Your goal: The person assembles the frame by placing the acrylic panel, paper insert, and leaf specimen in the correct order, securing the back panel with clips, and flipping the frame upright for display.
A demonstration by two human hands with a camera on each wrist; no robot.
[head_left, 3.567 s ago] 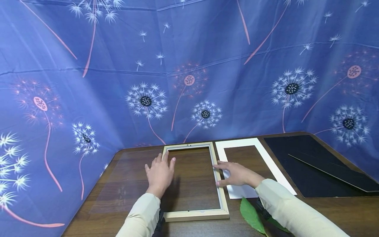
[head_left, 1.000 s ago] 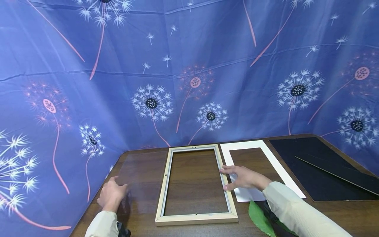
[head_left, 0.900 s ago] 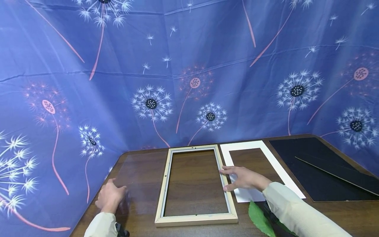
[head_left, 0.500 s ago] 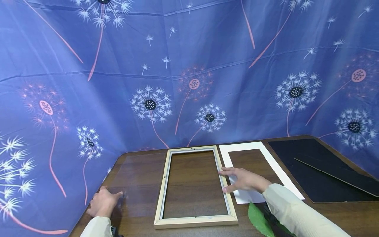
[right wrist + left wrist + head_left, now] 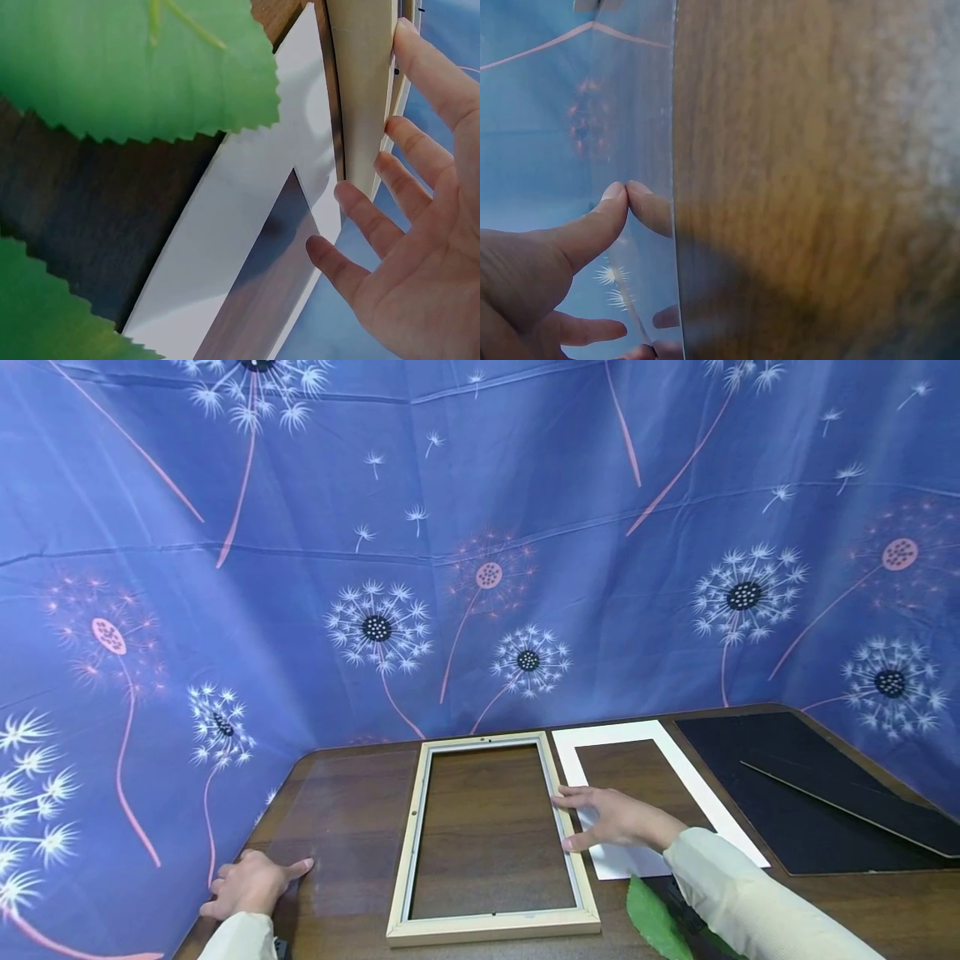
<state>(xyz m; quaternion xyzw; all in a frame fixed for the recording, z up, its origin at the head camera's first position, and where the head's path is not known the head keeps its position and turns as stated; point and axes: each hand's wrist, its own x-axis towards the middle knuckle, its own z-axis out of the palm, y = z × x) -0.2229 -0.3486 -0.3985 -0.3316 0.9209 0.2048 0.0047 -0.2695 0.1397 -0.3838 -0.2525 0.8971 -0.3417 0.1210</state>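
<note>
My left hand [image 5: 247, 883] is at the left side of a thin clear sheet [image 5: 345, 868], near the table's left edge. In the left wrist view its thumb tip meets its own reflection on the clear sheet [image 5: 641, 82], with the other fingers spread and held loosely. My right hand [image 5: 618, 818] rests with extended fingers on the right rail of a pale wooden picture frame [image 5: 495, 928]. The right wrist view shows its thumb and fingertips against the frame's side [image 5: 364, 82], not wrapped around it. The frame lies flat, its middle showing bare wood tabletop.
A white mat [image 5: 701, 793] with a rectangular opening lies right of the frame, under my right hand. Farther right is a black backing board [image 5: 720, 777] with a raised black flap [image 5: 840, 802]. Green leaves [image 5: 654, 918] lie near my right wrist. A blue dandelion-print cloth [image 5: 450, 527] hangs behind the table.
My left hand has left the frame's left side and moved left over the clear sheet, then nearer to me along the sheet's left edge. My right hand stays on the frame's right rail.
</note>
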